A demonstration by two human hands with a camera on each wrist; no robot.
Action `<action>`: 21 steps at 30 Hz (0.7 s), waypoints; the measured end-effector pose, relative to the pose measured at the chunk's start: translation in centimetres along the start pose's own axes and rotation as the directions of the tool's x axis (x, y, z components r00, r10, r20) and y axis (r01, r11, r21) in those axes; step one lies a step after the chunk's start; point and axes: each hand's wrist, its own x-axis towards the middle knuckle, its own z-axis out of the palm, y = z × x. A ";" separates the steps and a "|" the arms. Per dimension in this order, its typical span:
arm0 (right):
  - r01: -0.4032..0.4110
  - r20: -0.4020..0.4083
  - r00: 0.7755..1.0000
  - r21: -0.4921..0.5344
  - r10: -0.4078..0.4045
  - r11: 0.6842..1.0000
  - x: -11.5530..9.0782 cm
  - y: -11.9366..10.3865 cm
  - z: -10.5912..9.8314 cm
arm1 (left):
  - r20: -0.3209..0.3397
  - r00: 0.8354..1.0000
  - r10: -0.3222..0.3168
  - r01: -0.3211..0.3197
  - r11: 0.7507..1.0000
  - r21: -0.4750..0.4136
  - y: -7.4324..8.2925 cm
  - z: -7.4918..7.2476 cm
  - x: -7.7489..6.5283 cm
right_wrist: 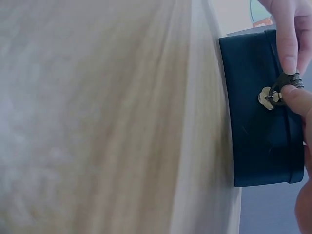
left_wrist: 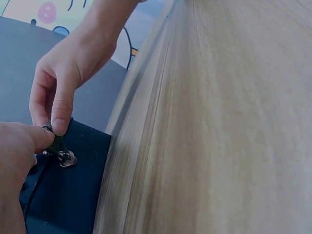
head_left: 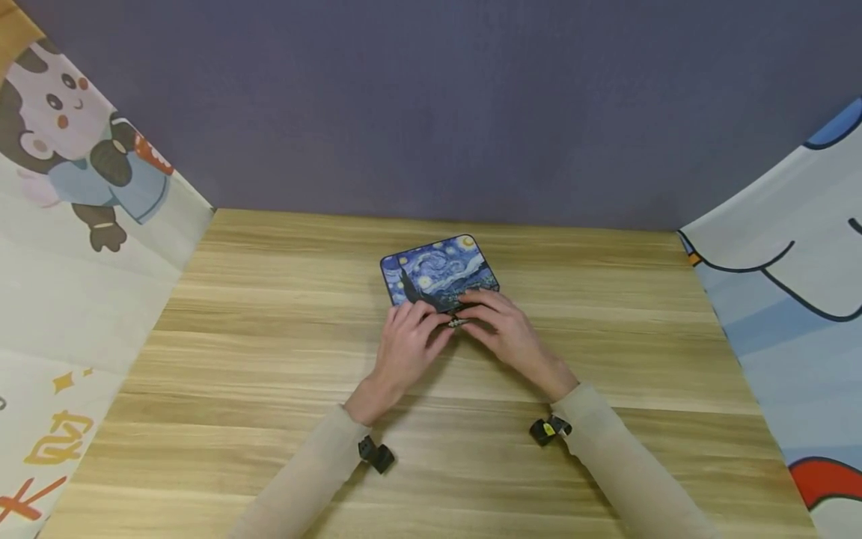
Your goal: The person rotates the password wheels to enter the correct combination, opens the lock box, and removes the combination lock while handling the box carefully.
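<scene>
A dark blue tin box (head_left: 438,269) with a Starry Night picture on its lid stands on the table, its front toward me. On its front face is a metal clasp (right_wrist: 265,98), and a small dark combination padlock (right_wrist: 292,79) with ridged dials hangs through it. My left hand (head_left: 407,340) pinches one end of the padlock between thumb and finger. From the other side my right hand (head_left: 505,329) pinches it too, its upper fingers by the lid's front edge. In the left wrist view the fingertips cover much of the padlock (left_wrist: 54,141).
The wood-grain table (head_left: 283,337) extends around the box. Behind it rises a dark grey-blue panel (head_left: 431,112). Printed cartoon sheets hang at the left (head_left: 81,284) and right (head_left: 774,299). Small black cameras sit on both wrists.
</scene>
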 end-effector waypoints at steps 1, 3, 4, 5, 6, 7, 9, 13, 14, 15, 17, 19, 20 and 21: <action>-0.003 0.000 1.000 -0.001 0.003 1.000 0.0 0.0 0.0 | 0.000 1.000 -0.002 0.002 1.000 -0.003 0.0 0.0 0.0; -0.010 0.002 1.000 -0.002 0.010 1.000 0.0 -0.1 0.0 | -0.001 1.000 -0.006 0.006 1.000 -0.011 0.0 0.0 0.0; -0.014 0.004 1.000 -0.002 0.014 1.000 0.0 -0.2 0.0 | -0.003 1.000 -0.007 0.007 1.000 -0.012 -0.1 0.0 0.0; -0.018 0.007 1.000 -0.004 0.018 1.000 0.0 -0.2 0.0 | -0.003 1.000 -0.008 0.008 1.000 -0.014 -0.1 0.0 -0.1; -0.021 0.009 1.000 -0.006 0.021 1.000 0.0 -0.2 0.0 | -0.005 1.000 -0.009 0.009 1.000 -0.015 -0.1 0.0 -0.1; -0.024 0.012 1.000 -0.007 0.024 1.000 0.0 -0.2 0.0 | -0.008 1.000 -0.010 0.010 1.000 -0.015 -0.1 0.0 -0.1; -0.030 0.018 0.999 -0.007 0.030 1.000 0.0 -0.3 -0.1 | -0.011 1.000 -0.009 0.009 1.000 -0.014 -0.1 0.1 -0.1; -0.032 0.021 0.999 -0.009 0.032 0.999 0.1 -0.5 -0.2 | -0.014 1.000 -0.008 0.007 1.000 -0.020 -0.2 0.1 -0.2; -0.030 0.019 0.999 -0.011 0.030 0.999 0.1 -0.5 -0.2 | -0.016 1.000 -0.008 0.008 1.000 -0.024 -0.2 0.1 -0.2; -0.029 0.019 0.999 -0.012 0.030 0.999 0.1 -0.5 -0.2 | -0.020 1.000 -0.007 0.007 1.000 -0.028 -0.2 0.2 -0.2; -0.029 0.019 0.999 -0.014 0.029 0.999 0.2 -0.5 -0.2 | -0.030 1.000 -0.005 0.004 0.999 -0.035 -0.2 0.2 -0.2; -0.033 0.022 0.999 -0.016 0.033 0.999 0.2 -0.5 -0.3 | -0.040 0.999 -0.002 0.000 0.999 -0.039 -0.2 0.3 -0.2; -0.034 0.024 0.999 -0.015 0.035 0.999 0.2 -0.5 -0.3 | -0.043 0.999 -0.001 -0.001 0.999 -0.041 -0.2 0.3 -0.2; -0.038 0.027 0.999 -0.015 0.038 0.999 0.2 -0.5 -0.3 | -0.043 0.999 0.000 -0.002 0.999 -0.040 -0.2 0.3 -0.1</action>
